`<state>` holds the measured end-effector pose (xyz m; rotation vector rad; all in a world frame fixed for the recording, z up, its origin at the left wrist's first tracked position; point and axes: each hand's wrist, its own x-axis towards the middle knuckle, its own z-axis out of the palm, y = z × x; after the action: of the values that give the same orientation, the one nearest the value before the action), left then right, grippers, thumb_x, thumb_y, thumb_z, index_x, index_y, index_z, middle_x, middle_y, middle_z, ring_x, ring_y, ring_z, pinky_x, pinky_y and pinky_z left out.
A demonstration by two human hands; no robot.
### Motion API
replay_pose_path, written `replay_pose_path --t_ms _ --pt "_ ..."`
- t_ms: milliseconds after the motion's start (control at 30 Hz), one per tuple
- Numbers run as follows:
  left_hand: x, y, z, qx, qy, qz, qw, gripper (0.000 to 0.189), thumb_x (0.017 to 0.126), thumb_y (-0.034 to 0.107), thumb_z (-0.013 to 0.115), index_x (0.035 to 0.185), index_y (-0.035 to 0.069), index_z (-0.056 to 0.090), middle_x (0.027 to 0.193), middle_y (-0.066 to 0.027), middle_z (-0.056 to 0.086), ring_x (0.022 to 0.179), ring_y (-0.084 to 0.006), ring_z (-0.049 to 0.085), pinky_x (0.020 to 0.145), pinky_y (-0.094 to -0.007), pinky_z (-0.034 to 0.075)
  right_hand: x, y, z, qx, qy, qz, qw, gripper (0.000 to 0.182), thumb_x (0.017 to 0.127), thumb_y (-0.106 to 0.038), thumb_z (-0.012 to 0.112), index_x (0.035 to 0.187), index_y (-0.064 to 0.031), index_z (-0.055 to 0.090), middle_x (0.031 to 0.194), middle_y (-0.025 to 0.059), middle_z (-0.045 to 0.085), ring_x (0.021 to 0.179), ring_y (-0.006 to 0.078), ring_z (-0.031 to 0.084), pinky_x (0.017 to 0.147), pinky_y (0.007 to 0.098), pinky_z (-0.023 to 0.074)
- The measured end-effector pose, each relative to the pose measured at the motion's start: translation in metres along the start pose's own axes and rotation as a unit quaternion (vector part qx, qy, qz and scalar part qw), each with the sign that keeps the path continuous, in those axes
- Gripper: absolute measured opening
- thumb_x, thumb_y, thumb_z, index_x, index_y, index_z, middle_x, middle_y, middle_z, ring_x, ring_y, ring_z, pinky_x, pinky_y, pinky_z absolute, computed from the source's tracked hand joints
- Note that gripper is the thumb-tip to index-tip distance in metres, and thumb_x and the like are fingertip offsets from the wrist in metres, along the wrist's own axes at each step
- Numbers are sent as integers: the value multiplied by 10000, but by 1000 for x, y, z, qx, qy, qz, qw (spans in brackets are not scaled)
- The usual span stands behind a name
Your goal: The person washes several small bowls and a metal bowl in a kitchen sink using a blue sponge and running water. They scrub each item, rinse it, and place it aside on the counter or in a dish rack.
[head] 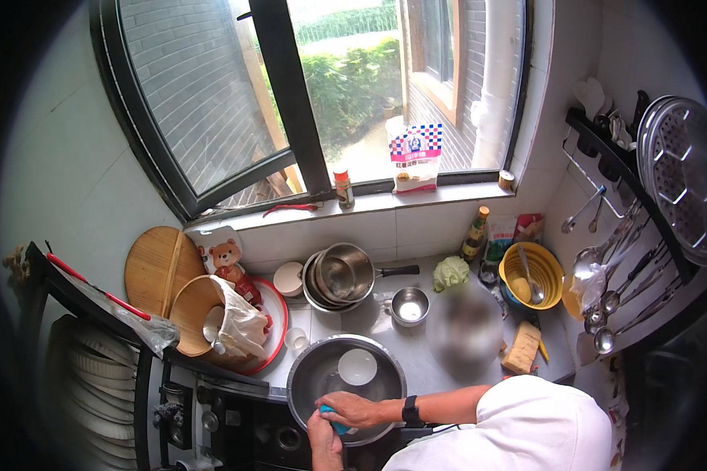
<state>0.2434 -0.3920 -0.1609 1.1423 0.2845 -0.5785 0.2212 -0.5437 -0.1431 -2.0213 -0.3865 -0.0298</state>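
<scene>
Over the near side of a large metal basin (306, 365), my right hand (353, 408) is closed around a blue cloth or sponge (332, 418). Its wrist wears a black band. My left hand (324, 433) comes up from below and meets it at the same blue item; how its fingers sit is partly hidden. A white bowl (357, 367) lies inside the basin, beyond both hands. Behind the basin are stacked metal pots (344, 274) and a small metal cup (410, 306). A small white cup (296, 340) stands by the basin's left rim.
At left, a wooden tub (197, 318) with a cloth rests on a red-rimmed tray (284, 324). Right of the basin are a lettuce head (451, 273), a yellow colander (557, 271) and a sponge-like block (522, 347). Ladles (604, 340) hang at right. A stove (271, 433) is below.
</scene>
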Motion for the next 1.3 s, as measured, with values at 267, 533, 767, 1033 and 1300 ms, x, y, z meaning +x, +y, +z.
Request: replay_pose_path --t_ms 267,533,767,1033,1300 --pt "-10 7 15 40 -5 35 999 182 1007 81 509 1086 -18 639 1019 -66 677 896 -135 651 787 -284 528 24 6 2 -5 45 97 994 312 990 -331 525 1043 -26 564 952 220 660 914 426 629 800 506 487" --pt "-16 15 19 135 -27 59 989 159 995 75 542 1039 -28 656 908 -27 655 795 -84 614 715 -251 506 49 46 -6 25 40 143 989 462 965 -408 539 946 38 656 847 274 665 810 454 642 738 497 495" --pt "-24 19 23 208 -13 126 970 187 967 100 616 1087 -39 651 911 -35 676 793 -85 606 724 -259 501 50 51 -15 109 46 174 978 477 963 -425 544 874 29 658 789 230 649 748 392 607 707 453 468" --pt "-24 6 3 244 12 137 960 233 824 108 807 962 1 654 845 -13 656 736 -77 570 665 -254 475 50 84 -14 162 130 281 937 454 1010 -412 523 912 8 665 813 190 672 735 340 602 695 411 467" --pt "-20 16 14 245 -18 148 958 217 809 78 810 892 25 616 786 6 615 712 -66 530 625 -260 451 35 35 -19 126 155 156 967 374 1024 -365 517 1021 -11 639 902 185 679 843 352 649 763 437 471"
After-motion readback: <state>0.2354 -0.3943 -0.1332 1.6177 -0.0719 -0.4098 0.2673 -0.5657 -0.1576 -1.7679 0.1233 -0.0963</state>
